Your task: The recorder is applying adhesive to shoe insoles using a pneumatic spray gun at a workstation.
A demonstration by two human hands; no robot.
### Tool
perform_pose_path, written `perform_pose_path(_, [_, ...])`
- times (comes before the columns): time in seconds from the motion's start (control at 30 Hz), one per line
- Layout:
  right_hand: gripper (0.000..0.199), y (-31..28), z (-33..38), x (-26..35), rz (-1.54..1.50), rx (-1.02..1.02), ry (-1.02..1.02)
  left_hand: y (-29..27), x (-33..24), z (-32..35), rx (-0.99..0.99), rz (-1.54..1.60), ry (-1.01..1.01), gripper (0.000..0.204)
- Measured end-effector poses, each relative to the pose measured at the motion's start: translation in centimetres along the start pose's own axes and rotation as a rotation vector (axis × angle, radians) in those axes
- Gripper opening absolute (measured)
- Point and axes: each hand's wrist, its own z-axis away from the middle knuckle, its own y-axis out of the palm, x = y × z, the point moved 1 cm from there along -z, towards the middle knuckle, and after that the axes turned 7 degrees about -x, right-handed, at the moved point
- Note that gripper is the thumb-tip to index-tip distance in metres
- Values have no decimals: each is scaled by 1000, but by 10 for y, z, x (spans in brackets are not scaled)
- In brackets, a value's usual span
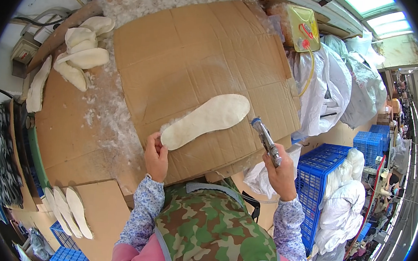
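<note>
With left fingers pinching the narrow end of the pale insole on the cardboard and right fingers clamped around the gun-shaped tool, steady, even passes seem best.

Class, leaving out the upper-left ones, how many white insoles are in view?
4: the central insole at the left hand; at lower left, the left insole, middle insole and right insole. Others may be hidden.
</note>
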Motion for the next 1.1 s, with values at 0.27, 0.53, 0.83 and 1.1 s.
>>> perform_pose_path(0.27, [25, 12, 8, 14, -36, 96, -8, -1, -3, 1, -25, -11, 35, 36])
perform_pose_path(0.53, [24, 18, 9, 23, -42, 146, -28, 0, 7, 2, -27, 65, 26, 36])
perform_pose_path(0.83, [23, 25, 13, 28, -29, 195, -65, -1, 3, 1, -15, 46, 9, 35])
perform_pose_path(1.1, [23, 35, 21, 42, -41, 230, -111, -2, 2, 0, -14, 60, -15, 34])
